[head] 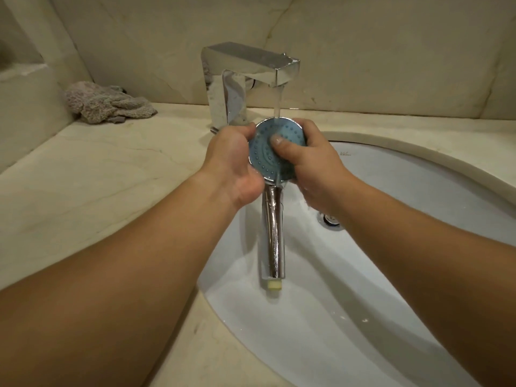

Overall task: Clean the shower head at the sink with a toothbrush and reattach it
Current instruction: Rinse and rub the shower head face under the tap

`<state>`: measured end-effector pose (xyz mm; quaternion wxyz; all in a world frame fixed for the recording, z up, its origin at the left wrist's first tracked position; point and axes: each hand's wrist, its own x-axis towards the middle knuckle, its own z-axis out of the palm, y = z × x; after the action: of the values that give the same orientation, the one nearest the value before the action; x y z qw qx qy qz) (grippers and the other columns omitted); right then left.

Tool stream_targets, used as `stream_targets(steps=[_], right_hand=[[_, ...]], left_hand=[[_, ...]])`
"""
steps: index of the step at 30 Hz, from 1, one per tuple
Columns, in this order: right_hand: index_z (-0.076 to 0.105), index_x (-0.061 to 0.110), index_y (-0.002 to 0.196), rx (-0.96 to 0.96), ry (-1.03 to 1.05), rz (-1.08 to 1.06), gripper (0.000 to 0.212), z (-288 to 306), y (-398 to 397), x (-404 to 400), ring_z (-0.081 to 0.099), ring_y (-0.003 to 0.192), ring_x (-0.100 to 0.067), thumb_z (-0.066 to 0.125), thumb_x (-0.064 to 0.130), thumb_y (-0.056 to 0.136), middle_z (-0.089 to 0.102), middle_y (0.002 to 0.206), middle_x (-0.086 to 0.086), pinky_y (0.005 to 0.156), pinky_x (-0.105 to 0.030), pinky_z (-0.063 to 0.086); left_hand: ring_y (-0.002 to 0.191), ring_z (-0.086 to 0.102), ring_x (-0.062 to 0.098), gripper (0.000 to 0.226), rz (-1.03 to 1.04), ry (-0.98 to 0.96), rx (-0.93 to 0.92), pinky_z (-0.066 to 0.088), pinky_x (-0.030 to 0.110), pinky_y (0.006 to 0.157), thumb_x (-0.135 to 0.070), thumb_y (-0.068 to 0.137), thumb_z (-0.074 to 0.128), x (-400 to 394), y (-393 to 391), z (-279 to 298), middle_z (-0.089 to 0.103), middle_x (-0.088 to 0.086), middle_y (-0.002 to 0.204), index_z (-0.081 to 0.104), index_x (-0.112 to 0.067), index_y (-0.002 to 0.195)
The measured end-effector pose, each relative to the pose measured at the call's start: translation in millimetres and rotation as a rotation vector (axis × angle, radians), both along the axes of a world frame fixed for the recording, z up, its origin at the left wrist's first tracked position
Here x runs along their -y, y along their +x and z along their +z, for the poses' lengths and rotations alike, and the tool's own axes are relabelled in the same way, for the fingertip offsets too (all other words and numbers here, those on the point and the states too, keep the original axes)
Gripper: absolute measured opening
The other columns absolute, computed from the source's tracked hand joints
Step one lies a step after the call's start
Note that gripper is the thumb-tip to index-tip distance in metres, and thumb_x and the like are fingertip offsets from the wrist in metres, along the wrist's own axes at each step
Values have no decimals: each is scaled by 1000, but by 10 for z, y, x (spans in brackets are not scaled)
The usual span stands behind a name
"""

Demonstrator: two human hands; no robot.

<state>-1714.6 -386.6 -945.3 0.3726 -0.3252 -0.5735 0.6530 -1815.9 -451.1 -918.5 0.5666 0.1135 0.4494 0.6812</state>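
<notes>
The shower head (265, 152) has a round blue-grey nozzle face and a chrome handle that points down toward me over the white sink (391, 247). Water runs from the chrome faucet (251, 68) onto the top of the face. My left hand (231, 160) grips the head's left rim. My right hand (310, 160) holds the right rim, its thumb pressed on the middle of the nozzle face. No toothbrush is in view.
A crumpled grey cloth (106, 103) lies on the beige marble counter (97, 174) at the back left, by the wall corner. The sink drain (331, 219) shows just under my right wrist. Marble walls rise behind the faucet.
</notes>
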Motion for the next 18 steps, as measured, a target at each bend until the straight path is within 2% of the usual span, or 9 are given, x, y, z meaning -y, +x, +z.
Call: stream_targets(steps=[2, 5, 7, 10, 12, 15, 18], right_hand=[[52, 17, 120, -16, -16, 11, 30, 2, 51, -30, 67, 100, -27, 64, 17, 92, 63, 112, -10, 75, -40, 60], [53, 21, 113, 30, 8, -121, 33, -5, -23, 4, 67, 96, -24, 71, 32, 87, 64, 109, -8, 68, -37, 60], [53, 21, 108, 60, 26, -148, 34, 15, -64, 15, 68, 94, -24, 72, 38, 85, 65, 106, -7, 68, -40, 61], [51, 16, 119, 33, 15, 13, 28, 40, 9, -36, 67, 99, -28, 62, 25, 94, 63, 112, -12, 76, -43, 60], [50, 15, 124, -2, -13, 75, 28, 42, 98, -69, 66, 103, -29, 58, 18, 97, 62, 116, -13, 81, -45, 59], [51, 18, 119, 30, 23, -15, 28, 43, 82, -59, 66, 100, -26, 63, 23, 94, 62, 112, -10, 79, -45, 60], [50, 19, 115, 57, 46, -52, 32, 60, -3, -45, 67, 96, -23, 67, 30, 90, 63, 108, -8, 71, -37, 60]], left_hand=[[103, 74, 40, 41, -1, 6, -19, 62, 51, 81, -23, 108, 38, -2, 35, 7, 73, 27, 115, 67, 4, 120], [104, 74, 39, 41, 5, 4, -35, 61, 50, 82, -23, 108, 37, -24, 85, 0, 74, 25, 115, 67, 3, 120], [107, 73, 39, 41, 12, 12, -44, 61, 50, 86, -21, 108, 37, -27, 66, -9, 74, 25, 117, 67, 3, 121], [108, 73, 40, 42, 16, 24, -57, 61, 54, 89, -23, 109, 35, -13, 15, -10, 73, 25, 120, 65, 2, 126], [109, 72, 41, 41, 10, 31, -65, 58, 58, 93, -23, 110, 35, -8, 46, 2, 72, 26, 121, 65, 1, 122], [105, 74, 38, 39, 22, 43, -74, 60, 54, 90, -22, 110, 35, -4, 90, 16, 74, 25, 115, 67, -1, 111], [102, 75, 36, 40, 21, 46, -64, 63, 50, 82, -25, 111, 34, 1, 84, 17, 75, 23, 114, 66, -1, 118]])
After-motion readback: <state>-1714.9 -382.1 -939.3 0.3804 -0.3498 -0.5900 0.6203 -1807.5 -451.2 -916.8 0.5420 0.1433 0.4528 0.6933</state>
